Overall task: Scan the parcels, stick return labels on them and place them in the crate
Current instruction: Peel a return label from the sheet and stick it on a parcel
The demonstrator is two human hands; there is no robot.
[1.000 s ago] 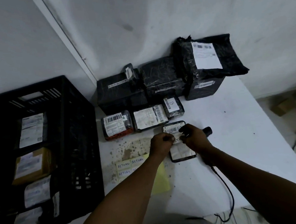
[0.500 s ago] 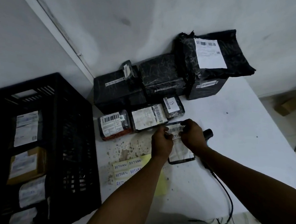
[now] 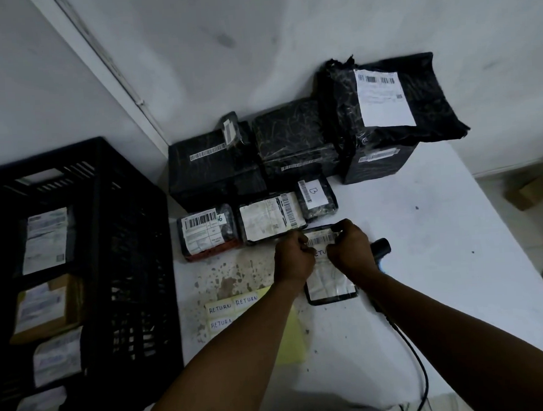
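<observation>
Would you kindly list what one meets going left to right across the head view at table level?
Black crate → RETURN labels sheet → left hand → right hand → scanner.

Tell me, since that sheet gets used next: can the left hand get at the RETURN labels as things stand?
Probably yes: the RETURN labels lie uncovered beside the left hand, though it first must release the flat parcel.

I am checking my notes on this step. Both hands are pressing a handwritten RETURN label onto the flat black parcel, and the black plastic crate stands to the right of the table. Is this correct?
Not quite: the black plastic crate stands to the left of the white table, as the head view shows. The rest holds: both hands, left and right, are on the handwritten RETURN label on the flat black parcel.
</observation>
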